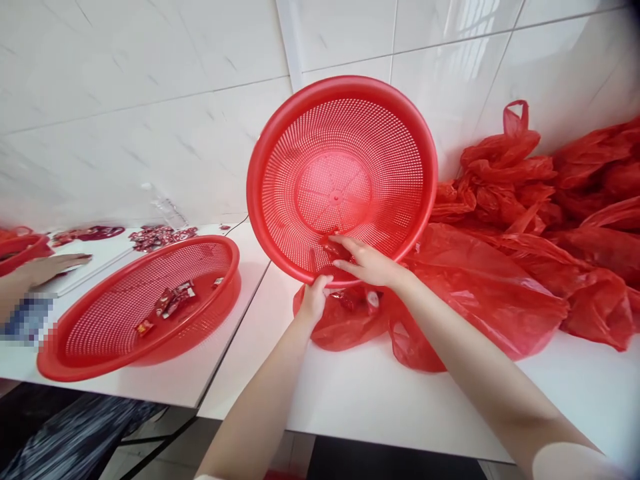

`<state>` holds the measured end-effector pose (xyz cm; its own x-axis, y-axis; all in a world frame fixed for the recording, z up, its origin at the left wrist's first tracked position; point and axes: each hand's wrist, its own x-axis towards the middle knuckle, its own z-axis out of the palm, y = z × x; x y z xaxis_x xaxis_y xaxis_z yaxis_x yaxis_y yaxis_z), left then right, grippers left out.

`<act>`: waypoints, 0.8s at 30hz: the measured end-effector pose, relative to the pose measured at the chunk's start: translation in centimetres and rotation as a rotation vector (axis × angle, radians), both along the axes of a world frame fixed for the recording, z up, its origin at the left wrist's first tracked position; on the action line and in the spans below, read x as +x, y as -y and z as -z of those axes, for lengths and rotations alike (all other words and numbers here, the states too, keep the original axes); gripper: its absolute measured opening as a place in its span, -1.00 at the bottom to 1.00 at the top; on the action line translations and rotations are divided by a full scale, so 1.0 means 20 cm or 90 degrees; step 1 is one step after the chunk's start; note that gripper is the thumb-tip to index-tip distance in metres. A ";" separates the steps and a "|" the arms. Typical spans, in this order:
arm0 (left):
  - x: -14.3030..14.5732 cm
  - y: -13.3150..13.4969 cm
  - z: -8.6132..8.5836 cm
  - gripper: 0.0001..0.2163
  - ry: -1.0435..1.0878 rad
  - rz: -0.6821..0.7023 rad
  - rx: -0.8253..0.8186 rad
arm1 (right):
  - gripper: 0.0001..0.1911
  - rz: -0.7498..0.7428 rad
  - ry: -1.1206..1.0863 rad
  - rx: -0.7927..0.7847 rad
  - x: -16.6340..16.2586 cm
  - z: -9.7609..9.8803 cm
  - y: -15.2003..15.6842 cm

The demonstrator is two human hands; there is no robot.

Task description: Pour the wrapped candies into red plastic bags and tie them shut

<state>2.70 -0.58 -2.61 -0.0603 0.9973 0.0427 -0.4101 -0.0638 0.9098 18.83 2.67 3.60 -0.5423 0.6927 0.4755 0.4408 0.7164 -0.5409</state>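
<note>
A round red perforated basket (400,113) is tipped up on edge against the wall, its inside facing me. My left hand (314,299) grips its lower rim. My right hand (367,261) reaches inside the lower part, fingers on a few small red wrapped pieces (334,248). Below the rim lies an open red plastic bag (345,323) on the white table, with small red items in it.
A second red basket (90,347) with a few wrapped pieces lies flat at the left. Another person's hand (50,265) rests at the far left. Several red plastic bags (530,267) pile up on the right. The table edge runs near me.
</note>
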 end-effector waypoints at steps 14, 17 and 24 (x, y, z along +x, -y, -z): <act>0.02 0.01 0.01 -0.80 0.006 0.005 -0.052 | -0.68 0.102 -0.099 -0.115 -0.01 0.08 -0.10; 0.00 -0.01 -0.02 -0.80 0.017 -0.007 -0.053 | -0.75 0.121 -0.385 -0.376 -0.01 0.04 -0.12; -0.07 -0.05 -0.04 -0.71 0.063 -0.016 -0.043 | -0.76 -0.023 -0.713 -0.592 0.03 -0.05 -0.09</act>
<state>1.36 0.34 -1.72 -0.0862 0.9958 -0.0318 -0.4965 -0.0153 0.8679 19.38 4.42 4.63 -0.2193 0.9745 0.0484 -0.5255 -0.0761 -0.8474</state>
